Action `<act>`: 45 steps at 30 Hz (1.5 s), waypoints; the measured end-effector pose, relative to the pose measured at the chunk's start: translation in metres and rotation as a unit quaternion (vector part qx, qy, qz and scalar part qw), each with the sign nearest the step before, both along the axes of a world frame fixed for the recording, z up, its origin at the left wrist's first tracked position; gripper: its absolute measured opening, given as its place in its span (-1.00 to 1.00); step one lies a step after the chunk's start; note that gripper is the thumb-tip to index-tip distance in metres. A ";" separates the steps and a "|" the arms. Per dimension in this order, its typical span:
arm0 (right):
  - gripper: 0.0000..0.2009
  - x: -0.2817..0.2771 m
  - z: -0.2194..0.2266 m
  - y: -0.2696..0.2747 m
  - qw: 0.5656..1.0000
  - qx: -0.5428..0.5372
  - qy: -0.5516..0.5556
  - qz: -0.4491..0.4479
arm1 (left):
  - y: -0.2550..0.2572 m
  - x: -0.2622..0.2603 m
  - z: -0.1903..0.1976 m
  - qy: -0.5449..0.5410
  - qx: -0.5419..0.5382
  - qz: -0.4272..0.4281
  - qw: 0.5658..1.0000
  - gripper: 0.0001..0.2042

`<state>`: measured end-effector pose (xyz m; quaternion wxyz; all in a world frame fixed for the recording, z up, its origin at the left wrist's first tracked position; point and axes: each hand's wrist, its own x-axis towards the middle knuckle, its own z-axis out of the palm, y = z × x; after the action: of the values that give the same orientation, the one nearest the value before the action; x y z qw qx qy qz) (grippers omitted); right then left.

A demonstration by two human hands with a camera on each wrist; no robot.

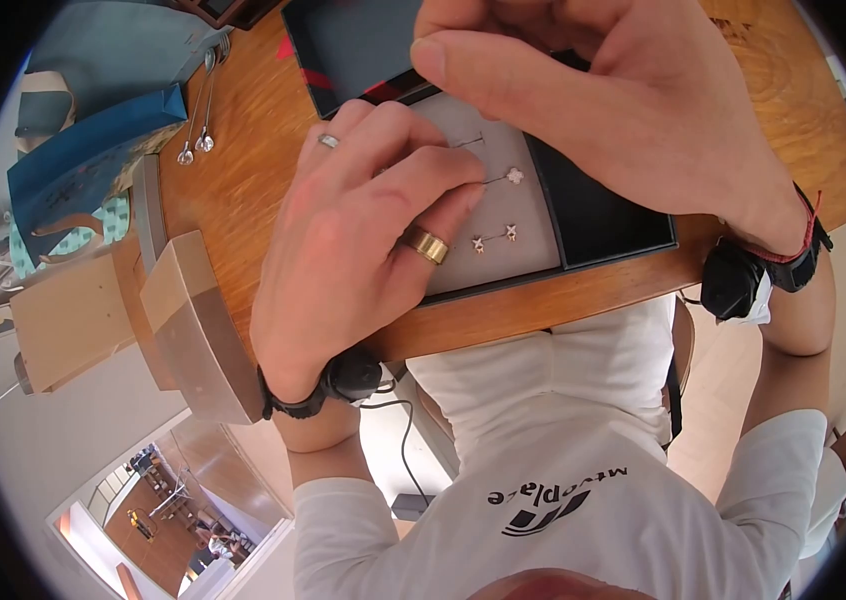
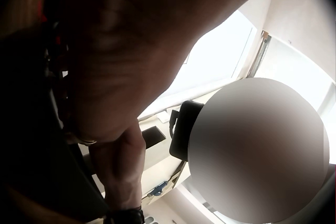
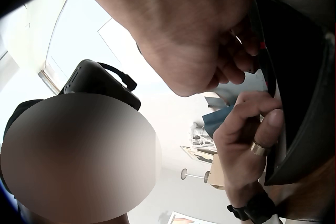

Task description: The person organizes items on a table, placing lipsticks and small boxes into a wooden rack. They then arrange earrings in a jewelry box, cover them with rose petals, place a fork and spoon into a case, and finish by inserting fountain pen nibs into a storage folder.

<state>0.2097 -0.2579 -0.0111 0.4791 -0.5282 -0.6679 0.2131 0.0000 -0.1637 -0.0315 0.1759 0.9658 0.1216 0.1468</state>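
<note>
A black box (image 1: 608, 215) lies on the wooden table, with a pale grey pad (image 1: 533, 255) inside it. On the pad are a flower-shaped earring (image 1: 514, 176) with a thin pin and a pair of small star-shaped earrings (image 1: 511, 232). My left hand (image 1: 363, 210) rests over the pad's left part, fingers bent, thumb tip beside the index finger near the flower earring's pin. My right hand (image 1: 623, 110) is raised over the box's far side, thumb and fingers curled toward each other. I cannot tell whether either hand pinches something small, as the fingertips are largely hidden.
Beyond the pad lies a dark lid or tray (image 1: 343, 55) with red at its edge. Long-handled spoons (image 1: 205, 105) lie at the far left, near a blue paper bag (image 1: 83, 165). A brown cardboard box (image 1: 198, 330) stands at the table's left edge.
</note>
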 end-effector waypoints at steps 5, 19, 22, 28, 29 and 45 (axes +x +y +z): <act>-0.86 0.000 0.003 0.000 0.999 -0.026 0.020 0.003 | -0.001 0.000 0.000 0.006 0.009 -0.001 1.000 -0.81; -0.86 0.000 -0.008 0.001 1.000 0.021 -0.015 0.004 | -0.002 0.000 -0.002 -0.002 -0.003 -0.009 1.000 -0.81; -0.87 -0.001 0.005 0.000 0.999 -0.046 0.017 0.003 | -0.002 0.000 -0.001 -0.001 -0.006 -0.009 1.000 -0.80; -0.87 0.010 -0.010 0.006 0.988 -0.066 0.133 0.051 | 0.010 -0.015 0.015 -0.076 -0.071 0.057 0.993 -0.82; -0.87 0.009 -0.011 0.008 0.986 -0.064 0.137 0.066 | 0.016 -0.021 0.019 -0.121 -0.111 0.099 0.981 -0.84; -0.85 -0.003 -0.013 0.003 0.999 -0.030 0.034 -0.024 | 0.032 -0.030 0.006 -0.012 -0.069 0.069 0.995 -0.82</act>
<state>0.2068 -0.2552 -0.0240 0.4900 -0.5506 -0.6320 0.2395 -0.0298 -0.1314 -0.0254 0.2326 0.9389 0.1960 0.1612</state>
